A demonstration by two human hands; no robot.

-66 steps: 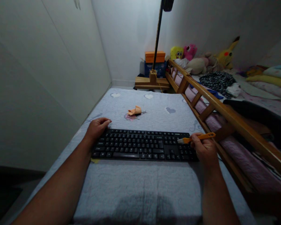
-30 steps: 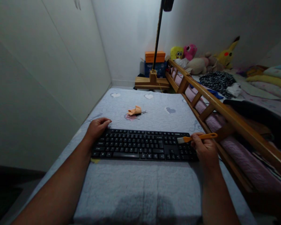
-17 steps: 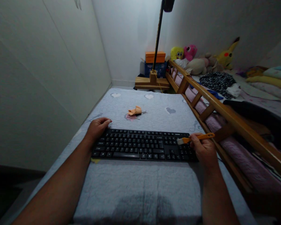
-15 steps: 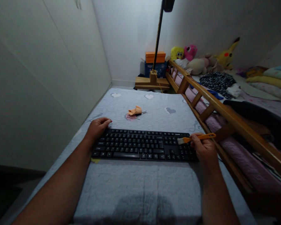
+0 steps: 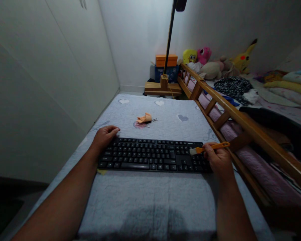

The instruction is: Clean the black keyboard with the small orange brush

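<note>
A black keyboard (image 5: pixel 142 155) lies flat across the light blue quilted cover (image 5: pixel 150 201). My left hand (image 5: pixel 105 136) is closed at its far left corner, thumb and fingers together, steadying that end. Between the thumb and fingers of my right hand (image 5: pixel 218 156) is a small brush (image 5: pixel 214 146) with an orange handle. Its pale bristles touch or hover just over the keys left of the number pad; I cannot tell which. Beyond the keyboard lie a crumpled orange cloth (image 5: pixel 145 117) and a few thin sticks or tools (image 5: pixel 153 120).
A wooden bed rail (image 5: pixel 225 105) runs close along the right side, with plush toys and bedding behind it. White cabinet doors (image 5: pixel 65 67) border the left. At the far end stands a wooden stand (image 5: pixel 163 87) with a dark pole, near stacked boxes (image 5: pixel 166 61).
The brush has shifted very slightly to the left over the keys with my right hand. My left hand and the keyboard stay in place.
</note>
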